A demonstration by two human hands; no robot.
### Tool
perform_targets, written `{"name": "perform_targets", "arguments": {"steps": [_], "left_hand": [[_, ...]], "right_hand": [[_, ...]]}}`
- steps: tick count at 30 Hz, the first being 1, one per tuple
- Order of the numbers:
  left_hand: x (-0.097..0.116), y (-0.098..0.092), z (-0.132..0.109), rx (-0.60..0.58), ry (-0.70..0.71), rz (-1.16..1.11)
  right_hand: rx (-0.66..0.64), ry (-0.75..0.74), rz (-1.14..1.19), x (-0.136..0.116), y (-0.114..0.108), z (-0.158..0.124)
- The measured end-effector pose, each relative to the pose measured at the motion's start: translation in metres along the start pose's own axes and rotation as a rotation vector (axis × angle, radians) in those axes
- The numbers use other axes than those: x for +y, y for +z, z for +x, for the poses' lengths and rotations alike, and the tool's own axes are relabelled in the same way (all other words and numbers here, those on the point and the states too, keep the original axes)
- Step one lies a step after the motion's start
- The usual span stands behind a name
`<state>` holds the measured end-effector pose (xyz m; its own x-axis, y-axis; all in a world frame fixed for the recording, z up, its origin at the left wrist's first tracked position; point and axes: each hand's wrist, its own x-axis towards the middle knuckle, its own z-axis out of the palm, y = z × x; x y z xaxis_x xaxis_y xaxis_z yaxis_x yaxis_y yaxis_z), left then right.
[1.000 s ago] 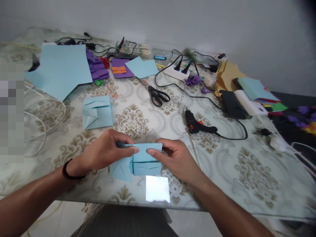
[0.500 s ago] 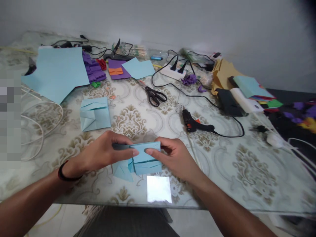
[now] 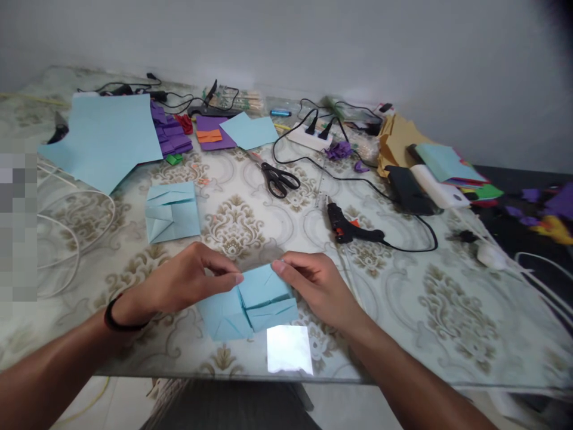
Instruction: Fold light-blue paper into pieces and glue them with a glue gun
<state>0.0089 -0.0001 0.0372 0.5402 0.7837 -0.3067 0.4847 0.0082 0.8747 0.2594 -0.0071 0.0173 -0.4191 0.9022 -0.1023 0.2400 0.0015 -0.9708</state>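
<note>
Surface: one table with a cream top in brown and grey scroll print, set against a plain grey wall. One bright square patch at the near edge, centre.

Far left: large light-blue sheet; purple folded papers at its right. Far centre: purple sheet bearing an orange folded piece; smaller light-blue sheets overlapping it; white power strip with two black plugs. Centre: black-handled scissors. Right of centre: black glue gun, lying on its side. Far right: crumpled tan paper.

Item in hand: folded light-blue paper, near centre, tilted; I note a crease or seam running down its middle, a pocket-like fold on its right half, and diagonal creases on its left. A second folded light-blue piece lies apart, farther left.

Left hand, dark band at the wrist: I see thumb and forefinger pinched on the paper's far edge, near the seam. Right hand: thumb on top at the far right corner, fingers curled behind, gripping it; I cannot tell exactly where those hidden fingertips press.
</note>
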Motion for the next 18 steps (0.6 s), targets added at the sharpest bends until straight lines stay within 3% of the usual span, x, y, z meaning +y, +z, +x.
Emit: {"name": "perform_targets", "arguments": {"steps": [6, 8, 13, 18], "left_hand": [[-0.003, 0.01, 0.004, -0.087, -0.053, -0.034], [-0.006, 0.012, 0.004, -0.031, -0.036, -0.031], [-0.013, 0.012, 0.004, 0.246, 0.009, -0.114], [-0.009, 0.015, 0.004, 0.075, 0.016, -0.206]], "right_hand": [[-0.083, 0.077, -0.015, 0.002, 0.003, -0.002], [-0.085, 0.085, 0.053, 0.002, 0.002, -0.001], [0.003, 0.09, 0.175, 0.002, -0.005, 0.004], [0.009, 0.095, 0.116, 0.0, -0.003, 0.002]]}}
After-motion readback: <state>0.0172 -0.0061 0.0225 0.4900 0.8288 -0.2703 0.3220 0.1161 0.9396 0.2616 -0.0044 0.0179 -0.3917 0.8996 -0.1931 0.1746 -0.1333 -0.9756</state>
